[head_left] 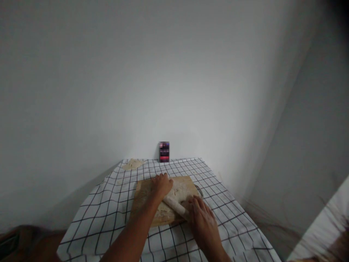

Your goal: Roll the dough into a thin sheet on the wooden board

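Note:
A pale, floury rolling pin (176,206) lies slantwise across a wooden board (141,187). My left hand (162,185) is closed over its far left end, and my right hand (202,217) is closed over its near right end. Just beyond the pin, a pale sheet of dough (178,191) rests on the board, partly hidden by the pin and my hands. Flour marks the board's surface around it.
A checked white cloth (109,207) covers the table. A flat piece of dough (132,164) lies at its far left corner. Against the wall (191,91) stands a dark upright device (164,152), its face pixelated. Something rounded shows behind the board's right edge.

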`<state>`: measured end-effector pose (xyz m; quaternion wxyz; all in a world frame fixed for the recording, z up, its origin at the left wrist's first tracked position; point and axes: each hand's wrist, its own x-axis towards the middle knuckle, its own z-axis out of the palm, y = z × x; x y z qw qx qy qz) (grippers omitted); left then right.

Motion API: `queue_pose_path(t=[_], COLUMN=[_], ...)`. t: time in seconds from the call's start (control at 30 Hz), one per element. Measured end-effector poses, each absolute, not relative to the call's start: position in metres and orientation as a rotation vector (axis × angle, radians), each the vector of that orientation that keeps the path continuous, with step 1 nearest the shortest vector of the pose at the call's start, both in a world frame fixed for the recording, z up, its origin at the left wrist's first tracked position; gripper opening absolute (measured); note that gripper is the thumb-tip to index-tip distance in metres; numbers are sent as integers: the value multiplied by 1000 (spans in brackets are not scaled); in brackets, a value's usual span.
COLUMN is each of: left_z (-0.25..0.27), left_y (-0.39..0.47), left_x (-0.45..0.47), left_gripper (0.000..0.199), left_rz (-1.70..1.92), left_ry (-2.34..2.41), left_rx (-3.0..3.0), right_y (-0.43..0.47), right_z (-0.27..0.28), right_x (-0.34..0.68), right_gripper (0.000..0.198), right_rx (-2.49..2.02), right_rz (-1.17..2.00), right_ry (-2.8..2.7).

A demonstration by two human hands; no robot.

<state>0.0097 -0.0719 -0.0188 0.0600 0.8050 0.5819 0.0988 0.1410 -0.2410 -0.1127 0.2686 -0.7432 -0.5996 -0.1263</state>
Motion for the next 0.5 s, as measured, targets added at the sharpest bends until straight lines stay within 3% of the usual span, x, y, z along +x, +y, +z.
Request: queue_pose_path(t=[0.27, 0.5], left_z=[-26, -20], left_y=[-66, -72], left_x=[4, 3], left_gripper=[45, 42], left_rz=[267, 299], left_ry=[1705, 1719], left_rx=[2462, 2454], right_y=[-257, -245], right_z=[-137, -117], right_x=[116, 141], right_gripper=[58, 49], right_rx=[-1977, -2018], right_rz=[-295, -349], right_ry=[-1758, -1725])
